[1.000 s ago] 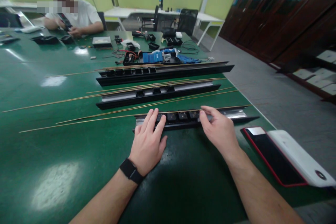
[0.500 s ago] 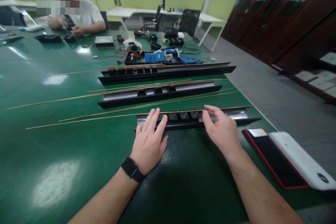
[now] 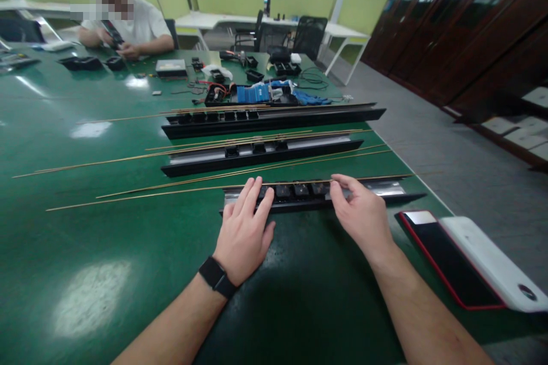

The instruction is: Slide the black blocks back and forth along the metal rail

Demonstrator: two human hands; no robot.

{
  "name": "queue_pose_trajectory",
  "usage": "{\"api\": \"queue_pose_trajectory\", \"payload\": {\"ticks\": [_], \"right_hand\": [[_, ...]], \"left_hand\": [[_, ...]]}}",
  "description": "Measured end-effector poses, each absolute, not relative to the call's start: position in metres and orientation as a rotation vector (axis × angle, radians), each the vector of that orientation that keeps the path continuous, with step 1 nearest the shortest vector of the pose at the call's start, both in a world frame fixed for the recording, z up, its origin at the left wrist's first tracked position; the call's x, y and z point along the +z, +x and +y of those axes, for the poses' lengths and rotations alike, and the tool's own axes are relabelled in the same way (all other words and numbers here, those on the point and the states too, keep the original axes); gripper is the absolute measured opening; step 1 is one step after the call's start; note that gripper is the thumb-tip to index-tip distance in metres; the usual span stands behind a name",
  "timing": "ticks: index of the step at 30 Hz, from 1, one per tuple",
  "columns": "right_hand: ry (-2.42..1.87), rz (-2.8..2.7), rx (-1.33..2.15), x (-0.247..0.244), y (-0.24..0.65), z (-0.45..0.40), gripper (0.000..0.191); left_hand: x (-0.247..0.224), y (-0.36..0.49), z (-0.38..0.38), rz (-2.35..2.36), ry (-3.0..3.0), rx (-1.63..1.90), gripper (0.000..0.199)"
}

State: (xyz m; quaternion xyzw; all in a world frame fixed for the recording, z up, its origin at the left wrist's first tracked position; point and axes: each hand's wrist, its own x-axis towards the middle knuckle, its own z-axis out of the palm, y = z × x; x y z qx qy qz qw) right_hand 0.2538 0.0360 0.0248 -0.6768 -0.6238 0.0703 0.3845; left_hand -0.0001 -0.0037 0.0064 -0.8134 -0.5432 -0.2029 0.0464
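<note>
Nearest me on the green table lies a black channel (image 3: 308,204) with a shiny inner face and several black blocks (image 3: 301,189) set in it. My left hand (image 3: 246,225), a black watch on its wrist, rests with fingers spread over the channel's left part, touching it. My right hand (image 3: 362,211) pinches a thin brass-coloured rod (image 3: 141,197) with thumb and forefinger at the blocks' right end. This rod runs along the channel's far edge and sticks out far to the left. My left fingers partly cover the leftmost blocks.
Two more black channels (image 3: 274,157) lie beyond, with thin rods along them. Behind sits a black tray (image 3: 218,101) with blue material and wires. A phone-like slab with a red edge (image 3: 449,262) and a white device (image 3: 492,262) lie at right. Across the table, a person (image 3: 145,28) handles something dark.
Both hands keep nearly the same places on the channel and rod. The whole view has shifted very slightly.
</note>
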Motion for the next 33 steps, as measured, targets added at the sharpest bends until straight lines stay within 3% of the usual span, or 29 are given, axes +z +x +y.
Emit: {"api": "queue_pose_trajectory", "payload": {"ticks": [33], "right_hand": [[-1.731, -1.581, 0.216, 0.0268, 0.2530, 0.0351, 0.041]], "left_hand": [[0.0082, -0.0002, -0.0042, -1.678, -2.492, -0.615, 0.063]]}}
